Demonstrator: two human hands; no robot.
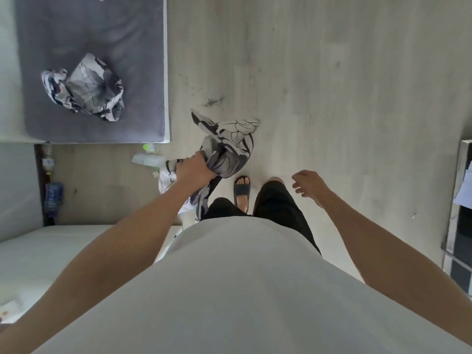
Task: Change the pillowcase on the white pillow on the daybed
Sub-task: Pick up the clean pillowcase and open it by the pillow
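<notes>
Head view, looking straight down past a white shirt (229, 290) and black trousers (278, 205) at a pale wood floor (344, 85). Left hand (194, 171) gripping a bunched floral pillowcase (227, 149), fingers curled round the gathered cloth, holding it above the floor in front of the body. Grey, black and white leaf print fanning out beyond the hand toward the middle of the floor, with more of the same cloth trailing down beside the left thigh. Right hand (310, 183) hanging free, holding nothing, fingers loosely curled and apart, well clear of the cloth. One foot in a black slide sandal (242, 191) standing on the floor between the two hands.

Lying crumpled on a grey mattress (102, 29) at upper left: a second floral pillowcase (86, 89), well apart from the held one. Whether anything is inside that bundle, impossible to tell. White pillow itself not clearly showing anywhere.

Sitting on the floor in the gap below the mattress: pale plastic bottles (145, 158), just beside the left hand in this view, and a blue bottle (53, 196) near a dark strip along the wall. Showing at lower left, a white padded surface (51, 251). Appearing at the right edge, a dark piece of furniture with a sheet of paper (464, 192) on it.
</notes>
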